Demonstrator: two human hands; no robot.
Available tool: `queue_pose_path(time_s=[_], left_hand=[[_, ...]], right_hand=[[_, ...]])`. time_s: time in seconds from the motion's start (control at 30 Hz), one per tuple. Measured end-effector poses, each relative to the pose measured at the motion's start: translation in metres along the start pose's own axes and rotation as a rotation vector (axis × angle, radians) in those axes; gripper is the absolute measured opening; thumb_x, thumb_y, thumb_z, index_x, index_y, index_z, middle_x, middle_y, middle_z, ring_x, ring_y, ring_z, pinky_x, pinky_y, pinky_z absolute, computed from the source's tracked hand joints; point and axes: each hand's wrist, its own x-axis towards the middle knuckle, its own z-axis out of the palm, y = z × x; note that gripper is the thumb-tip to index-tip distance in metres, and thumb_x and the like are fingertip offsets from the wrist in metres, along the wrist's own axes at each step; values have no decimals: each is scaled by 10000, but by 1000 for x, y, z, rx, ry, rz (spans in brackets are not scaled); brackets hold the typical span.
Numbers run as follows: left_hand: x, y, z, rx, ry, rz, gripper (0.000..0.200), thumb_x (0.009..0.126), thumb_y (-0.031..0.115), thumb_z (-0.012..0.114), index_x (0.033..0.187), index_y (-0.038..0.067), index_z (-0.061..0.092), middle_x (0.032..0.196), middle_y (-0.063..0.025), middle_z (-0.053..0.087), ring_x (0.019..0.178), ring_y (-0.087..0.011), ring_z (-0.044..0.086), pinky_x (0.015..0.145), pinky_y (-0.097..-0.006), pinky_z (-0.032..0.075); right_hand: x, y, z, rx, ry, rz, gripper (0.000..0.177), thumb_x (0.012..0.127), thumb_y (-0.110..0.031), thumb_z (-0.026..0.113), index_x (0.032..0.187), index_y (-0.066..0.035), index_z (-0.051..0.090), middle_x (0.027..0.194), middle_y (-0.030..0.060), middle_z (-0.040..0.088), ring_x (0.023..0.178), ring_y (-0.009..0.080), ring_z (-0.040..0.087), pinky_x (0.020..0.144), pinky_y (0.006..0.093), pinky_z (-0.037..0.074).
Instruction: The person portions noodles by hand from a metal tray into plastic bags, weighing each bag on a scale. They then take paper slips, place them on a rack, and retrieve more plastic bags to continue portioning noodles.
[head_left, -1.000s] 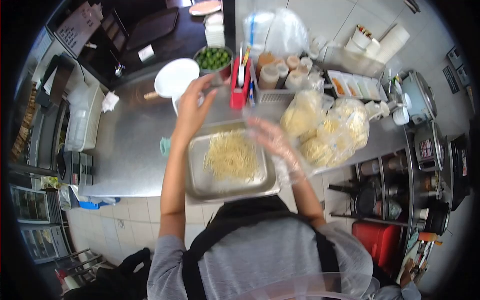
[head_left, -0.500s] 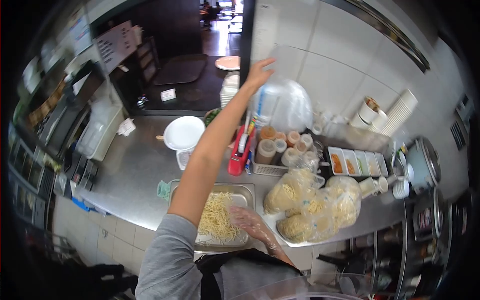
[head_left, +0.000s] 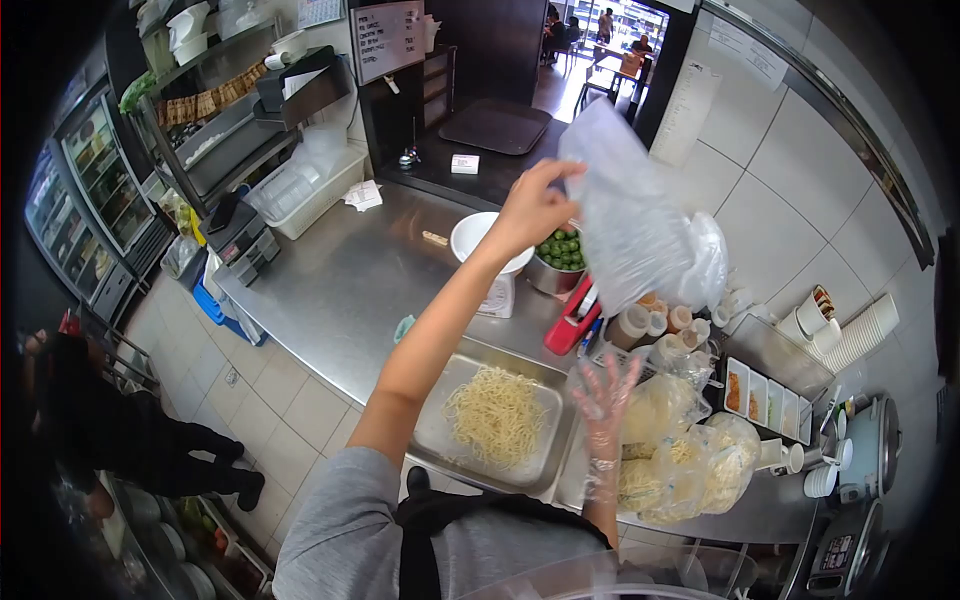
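Left hand (head_left: 528,212) lifts a clear bag (head_left: 628,215) above the noodle tray (head_left: 440,440).

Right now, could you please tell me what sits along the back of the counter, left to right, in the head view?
Clear plastic tub, white bowl, bowl of limes, condiment tray, rice cooker.

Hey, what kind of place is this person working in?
Probably a restaurant or takeaway kitchen. There is a long steel counter, a tray of noodles beside bagged noodle portions, stacked cups and glass-door fridges. The left hand holds up a plastic bag.
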Motion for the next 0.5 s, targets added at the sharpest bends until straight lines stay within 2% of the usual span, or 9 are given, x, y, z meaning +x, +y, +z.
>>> queue_pose_path(time_s=[0.07, 0.1, 0.13, 0.17, 0.23, 0.33, 0.43, 0.5], left_hand=[[-35, -22, -26, -13, -31, -62, 473, 725, -87, 565, 1190, -13, 526, 1162, -111, 514, 719, -127, 628, 576, -242, 519], [-56, -24, -35, -15, -65, -172, 472, 725, -77, 568, 1189, 1, 531, 1159, -113, 525, 721, -127, 627, 560, -239, 514], [-75, -23, -42, 21, -101, -240, 451, 735, -69, 556, 1181, -2, 537, 1168, -107, 522, 715, -131, 628, 557, -235, 512], [-92, -38, -51, -7, -123, -250, 433, 758, -39, 551, 1188, 13, 543, 1195, -117, 496, 698, -130, 625, 549, -226, 507], [-124, -48, -69, 145, -182, -280, 433, 777, 36, 617, 1204, 31, 542, 1288, -181, 420, 836, -200, 633, 599, -252, 522], [-176, -50, -86, 649, -41, -55, 441, 796, 147, 667, 1214, 67, 551, 1361, -246, 322, 1015, -297, 581, 724, -333, 525], [-222, -11, -82, 880, 157, 108, 388, 798, 225, 675, 1151, 87, 593, 1393, -268, 268, 1130, -369, 497, 838, -405, 483], [-243, 4, -86, 731, 78, 179, 341, 795, 189, 652, 1119, 94, 602, 1387, -244, 298, 1144, -373, 485, 861, -429, 467]], right_hand=[[2, -4, 16, -20, -95, -101, 1117, 649, -93, 717, 1454, -258, -39, 1462, 155, 185, 1187, 277, 445, 831, 341, 488], [1, -11, 34, -29, -144, -151, 1128, 637, -54, 703, 1454, -266, -45, 1471, 158, 159, 1196, 271, 433, 832, 341, 480], [-4, -17, 59, 38, 108, 21, 1053, 641, -54, 717, 1457, -192, 66, 1420, 165, 270, 1164, 250, 455, 821, 316, 483], [-6, -5, 66, -56, 32, -104, 988, 657, -43, 711, 1442, -159, 123, 1376, 156, 323, 1141, 233, 470, 815, 301, 481], [-8, 29, 76, -242, -120, -353, 861, 690, -20, 698, 1412, -91, 235, 1290, 138, 429, 1094, 199, 498, 804, 269, 479], [-19, 50, 126, -130, 55, -270, 652, 763, 30, 636, 1345, -30, 349, 1079, 67, 543, 940, 133, 548, 748, 228, 471], [-27, 33, 177, -189, 40, -187, 610, 797, 79, 577, 1350, -45, 353, 953, 38, 555, 804, 95, 551, 678, 212, 460], [-27, 41, 190, -204, -45, -238, 604, 807, 66, 577, 1355, -50, 351, 910, 29, 552, 765, 85, 540, 643, 211, 454]])
